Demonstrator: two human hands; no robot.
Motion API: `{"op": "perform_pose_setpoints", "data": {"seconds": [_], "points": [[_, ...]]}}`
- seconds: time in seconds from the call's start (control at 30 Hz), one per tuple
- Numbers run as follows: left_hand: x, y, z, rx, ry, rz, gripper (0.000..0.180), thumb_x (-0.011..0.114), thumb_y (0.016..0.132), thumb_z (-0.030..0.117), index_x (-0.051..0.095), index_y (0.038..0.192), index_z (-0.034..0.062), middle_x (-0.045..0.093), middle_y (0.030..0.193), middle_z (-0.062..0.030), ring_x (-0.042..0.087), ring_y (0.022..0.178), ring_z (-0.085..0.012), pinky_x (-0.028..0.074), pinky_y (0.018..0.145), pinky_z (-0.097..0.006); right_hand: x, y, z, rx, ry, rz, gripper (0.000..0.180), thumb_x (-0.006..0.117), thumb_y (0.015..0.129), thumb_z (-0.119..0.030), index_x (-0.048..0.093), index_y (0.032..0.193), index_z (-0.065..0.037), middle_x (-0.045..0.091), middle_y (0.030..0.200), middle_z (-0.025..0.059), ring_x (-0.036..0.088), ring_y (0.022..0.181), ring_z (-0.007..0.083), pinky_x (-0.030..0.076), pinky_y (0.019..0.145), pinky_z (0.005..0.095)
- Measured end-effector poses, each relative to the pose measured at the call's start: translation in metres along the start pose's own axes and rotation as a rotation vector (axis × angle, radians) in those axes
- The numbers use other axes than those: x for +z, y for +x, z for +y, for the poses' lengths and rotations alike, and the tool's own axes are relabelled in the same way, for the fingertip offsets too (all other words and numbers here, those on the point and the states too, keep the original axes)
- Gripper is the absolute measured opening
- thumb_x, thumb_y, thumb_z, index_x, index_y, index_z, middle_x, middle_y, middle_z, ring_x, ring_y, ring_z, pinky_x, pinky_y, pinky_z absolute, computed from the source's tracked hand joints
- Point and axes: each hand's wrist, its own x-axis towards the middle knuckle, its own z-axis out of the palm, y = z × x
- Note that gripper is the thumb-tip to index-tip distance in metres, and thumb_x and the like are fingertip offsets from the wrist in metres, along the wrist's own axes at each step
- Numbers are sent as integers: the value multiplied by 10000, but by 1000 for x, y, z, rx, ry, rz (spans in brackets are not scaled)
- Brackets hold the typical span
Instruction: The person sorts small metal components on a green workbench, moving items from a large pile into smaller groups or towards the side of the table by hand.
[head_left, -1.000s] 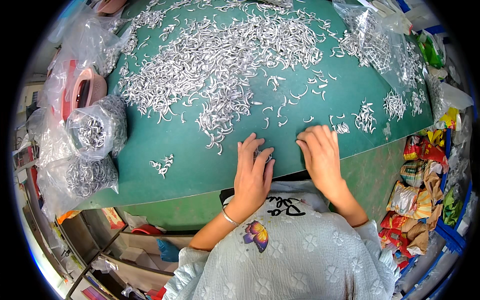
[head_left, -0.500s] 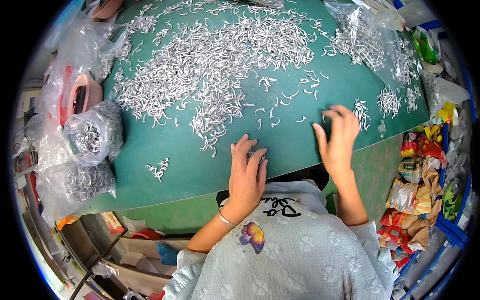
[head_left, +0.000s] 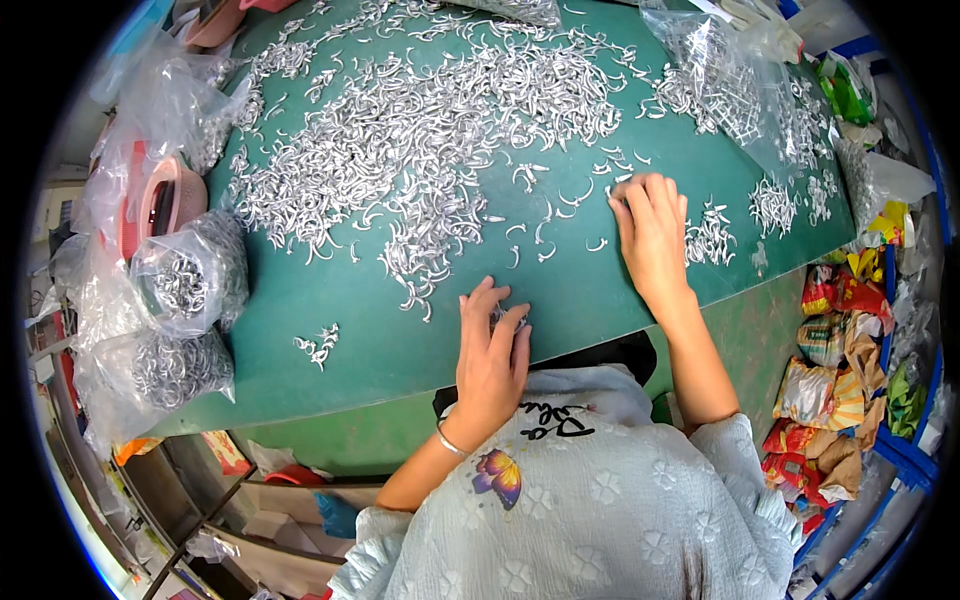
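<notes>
**Right hand out among the loose hooks, left hand by the table edge**

Head view: the right hand point(head_left: 652, 232) lies flat and released, fingertips touching stray curved metal pieces point(head_left: 560, 215) that lie every way, the big heap point(head_left: 420, 150) beyond to its left. The left hand point(head_left: 492, 355) cups a few pieces (grip partly hidden) near the green table point(head_left: 330, 300) edge; open mat lies between.

- Left hand point(head_left: 492, 360) rests palm-down on a green table point(head_left: 300, 320).
- Right hand point(head_left: 652, 235) lies flat beside scattered curved silver metal pieces point(head_left: 420, 140).
</notes>
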Motion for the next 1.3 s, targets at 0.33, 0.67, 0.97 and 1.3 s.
{"op": "perform_pose_setpoints", "data": {"seconds": [0.33,0.67,0.97,1.3], "points": [[0,-2,-1,1,-1,11,282,647,817,-67,629,1087,17,512,1254,-184,463,1287,-425,299,1115,-572,-49,-11,11,67,-59,-163,165,684,809,-49,579,935,-29,546,895,124,523,892,324,404,774,429],[1,-2,-3,-19,-11,8,283,651,812,-67,630,1079,24,514,1251,-183,462,1288,-423,303,1108,-582,-34,4,29,68,0,-280,136,660,828,-45,551,905,-16,539,904,128,534,888,327,421,787,424],[1,0,0,-17,-10,8,288,650,801,-73,633,1072,24,523,1241,-187,468,1280,-426,302,1108,-585,-12,32,29,-5,65,-156,169,681,810,-26,537,897,-22,552,907,132,539,880,324,429,784,414],[3,1,-1,-4,-2,18,289,649,792,-77,641,1061,29,529,1245,-180,470,1281,-421,295,1114,-588,-27,22,34,88,218,-216,189,691,823,-43,576,968,-5,579,902,137,569,869,320,463,773,419]]}}
